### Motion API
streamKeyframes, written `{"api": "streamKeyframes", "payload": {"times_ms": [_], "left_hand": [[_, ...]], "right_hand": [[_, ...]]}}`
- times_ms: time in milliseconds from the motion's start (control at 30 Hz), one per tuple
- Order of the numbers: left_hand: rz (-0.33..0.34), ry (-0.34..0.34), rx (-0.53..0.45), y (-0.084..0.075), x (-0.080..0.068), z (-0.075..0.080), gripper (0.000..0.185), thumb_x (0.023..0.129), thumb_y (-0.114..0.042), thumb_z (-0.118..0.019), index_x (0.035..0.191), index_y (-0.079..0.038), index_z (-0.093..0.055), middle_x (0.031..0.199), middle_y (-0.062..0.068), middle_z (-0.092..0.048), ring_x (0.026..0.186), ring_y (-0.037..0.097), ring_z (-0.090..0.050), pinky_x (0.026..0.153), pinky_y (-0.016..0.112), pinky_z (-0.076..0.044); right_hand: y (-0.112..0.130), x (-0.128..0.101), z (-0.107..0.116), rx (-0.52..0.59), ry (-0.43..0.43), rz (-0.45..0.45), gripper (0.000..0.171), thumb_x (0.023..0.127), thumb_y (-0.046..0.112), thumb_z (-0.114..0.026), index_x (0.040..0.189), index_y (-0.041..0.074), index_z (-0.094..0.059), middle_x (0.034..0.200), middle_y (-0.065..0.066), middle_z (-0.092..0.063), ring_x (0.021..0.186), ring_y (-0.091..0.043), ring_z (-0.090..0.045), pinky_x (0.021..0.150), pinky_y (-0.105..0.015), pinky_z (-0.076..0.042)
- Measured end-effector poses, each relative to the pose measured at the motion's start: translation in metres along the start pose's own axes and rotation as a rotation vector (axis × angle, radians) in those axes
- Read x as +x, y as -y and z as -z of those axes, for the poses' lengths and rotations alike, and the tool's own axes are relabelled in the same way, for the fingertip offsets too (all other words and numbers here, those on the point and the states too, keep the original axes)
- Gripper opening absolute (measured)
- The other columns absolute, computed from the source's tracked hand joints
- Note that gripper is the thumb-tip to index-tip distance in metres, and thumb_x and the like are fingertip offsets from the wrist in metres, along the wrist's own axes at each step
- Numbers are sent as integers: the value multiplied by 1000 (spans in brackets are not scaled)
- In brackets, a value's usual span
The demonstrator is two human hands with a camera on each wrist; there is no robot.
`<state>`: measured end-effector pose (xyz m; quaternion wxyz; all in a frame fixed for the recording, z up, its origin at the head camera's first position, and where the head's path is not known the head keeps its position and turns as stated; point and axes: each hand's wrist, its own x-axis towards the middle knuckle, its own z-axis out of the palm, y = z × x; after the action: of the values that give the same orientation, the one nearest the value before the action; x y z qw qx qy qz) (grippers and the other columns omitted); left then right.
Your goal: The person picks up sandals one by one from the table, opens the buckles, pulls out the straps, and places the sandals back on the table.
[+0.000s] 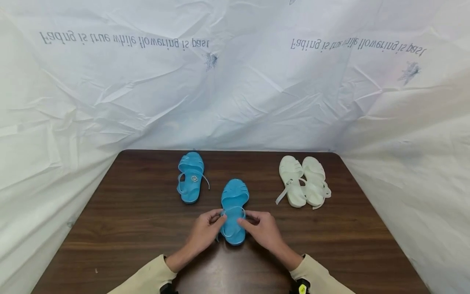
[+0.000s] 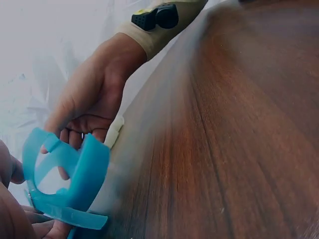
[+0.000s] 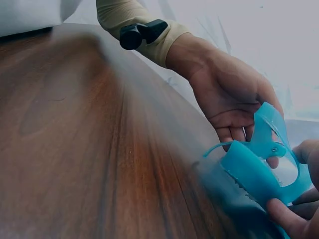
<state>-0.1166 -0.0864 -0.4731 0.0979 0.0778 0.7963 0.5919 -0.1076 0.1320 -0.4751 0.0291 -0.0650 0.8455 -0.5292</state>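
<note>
With my left hand (image 1: pixel 203 233) and right hand (image 1: pixel 261 229) I pinch the open ankle strap (image 1: pixel 232 210) of the blue jelly plastic sandal (image 1: pixel 233 211) near the front edge of the brown wooden tabletop (image 1: pixel 128 220); the white pair (image 1: pixel 302 181) at the back edge looks already done, the other blue sandal (image 1: pixel 191 177) waits.

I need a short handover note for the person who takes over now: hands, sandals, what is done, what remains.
Left hand: pinches the ankle strap of the near blue sandal at its left side.
Right hand: holds the same strap at its right side.
Near blue sandal lies flat on the wooden table, toe away from the person.
Second blue sandal lies further back on the left, its strap loose.
White pair stands side by side at back right, straps hanging open.
Done: nothing visibly fastened.
Left, probably: all four straps.
</note>
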Motion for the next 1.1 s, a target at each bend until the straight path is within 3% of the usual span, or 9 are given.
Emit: {"api": "streamKeyframes", "payload": {"times_ms": [300,500,667,867,1100], "left_hand": [[-29,106,67,1,1,4,46,104,-30,-62,135,3,-62,130,20,-67,116,28,-67,88,39,-58],[-27,231,118,0,4,14,51,105,-35,-58,141,1,-57,126,15,-69,99,23,-71,74,31,-58],[-8,311,117,2,7,20,49,104,-36,-60,142,-5,-57,137,16,-59,104,21,-69,72,31,-57],[14,330,48,5,12,20,46,104,-32,-62,139,-3,-57,132,16,-61,90,24,-68,62,38,-56],[53,298,41,8,12,16,45,103,-34,-63,136,-4,-58,125,13,-63,86,21,-65,63,36,-54]], "right_hand": [[-11,-1,7,-2,88,-9,48,95,36,-75,125,-1,-71,117,-12,-74,100,-16,-73,79,-25,-59],[-15,-1,17,23,178,-8,46,96,33,-73,127,-1,-69,120,-14,-73,99,-18,-74,78,-26,-59],[-14,5,25,-38,211,38,45,97,33,-72,128,2,-68,122,-13,-72,102,-19,-73,79,-29,-60],[3,20,31,-172,214,97,41,100,38,-68,127,8,-70,123,-4,-72,111,-20,-69,91,-39,-58],[14,38,21,-269,314,197,36,102,39,-64,123,11,-74,117,1,-74,96,-10,-68,79,-29,-56]]}}
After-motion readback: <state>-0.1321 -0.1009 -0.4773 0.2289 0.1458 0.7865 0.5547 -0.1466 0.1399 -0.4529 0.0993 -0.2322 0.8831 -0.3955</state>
